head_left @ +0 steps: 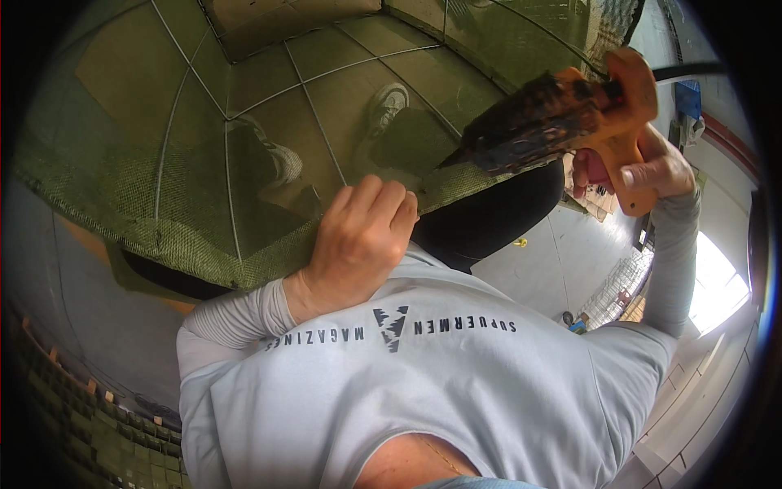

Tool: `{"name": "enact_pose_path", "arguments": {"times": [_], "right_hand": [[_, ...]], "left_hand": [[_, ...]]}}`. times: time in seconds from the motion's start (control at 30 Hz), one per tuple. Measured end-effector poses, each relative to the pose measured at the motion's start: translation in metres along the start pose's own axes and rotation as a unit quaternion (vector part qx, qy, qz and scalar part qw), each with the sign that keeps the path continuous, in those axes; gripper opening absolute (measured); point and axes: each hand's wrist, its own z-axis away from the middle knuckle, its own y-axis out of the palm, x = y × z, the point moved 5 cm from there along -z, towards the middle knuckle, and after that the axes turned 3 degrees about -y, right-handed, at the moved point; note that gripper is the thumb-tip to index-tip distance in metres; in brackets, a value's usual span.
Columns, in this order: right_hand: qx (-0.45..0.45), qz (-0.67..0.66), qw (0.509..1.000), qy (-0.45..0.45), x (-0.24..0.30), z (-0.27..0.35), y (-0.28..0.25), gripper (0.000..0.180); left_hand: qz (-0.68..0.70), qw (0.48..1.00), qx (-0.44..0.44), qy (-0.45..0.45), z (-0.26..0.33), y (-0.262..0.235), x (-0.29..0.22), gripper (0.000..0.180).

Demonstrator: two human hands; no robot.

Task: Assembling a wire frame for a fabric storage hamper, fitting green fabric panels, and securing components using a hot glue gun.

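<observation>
A glue gun (570, 122) with an orange body and a dark, crusted barrel is in my right hand (664, 167), whose fingers wrap round the handle by the trigger. Its tip points down and left, close to the near edge of a green mesh sheet (195, 216). The sheet stretches over a frame of thin metal wires (305, 85). My left hand (362, 236) is closed on that near edge, a little left of the gun's tip. Its fingertips are curled away from view, and I cannot tell whether glue lies there.
A dark cable (692, 72) runs from the glue gun toward the right. Through the mesh, my shoes (389, 107) show below the frame. Many green mesh pieces (122, 448) sit at the lower left. A small yellow item (521, 242) lies on the grey floor (525, 273).
</observation>
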Motion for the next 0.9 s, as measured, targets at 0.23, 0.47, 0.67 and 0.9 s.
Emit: {"name": "enact_pose_path", "arguments": {"times": [0.23, 0.47, 0.67, 0.9], "right_hand": [[-0.118, -0.150, 0.973, -0.128, -0.044, 0.041, -0.004, 0.066], [-0.216, -0.271, 0.873, -0.344, -0.134, 0.096, -0.030, 0.063], [-0.254, -0.312, 0.755, -0.517, -0.196, 0.122, -0.057, 0.056], [-0.274, -0.424, 0.638, -0.582, -0.273, 0.127, -0.148, 0.051]], "left_hand": [[0.000, 0.999, 0.026, -0.047, -0.006, -0.006, -0.001, 0.023], [-0.033, 0.999, 0.001, -0.041, -0.009, -0.009, -0.008, 0.021], [-0.107, 0.993, -0.020, -0.049, -0.012, -0.021, -0.015, 0.018], [-0.132, 0.987, -0.073, -0.050, -0.027, -0.040, -0.014, 0.015]]}}
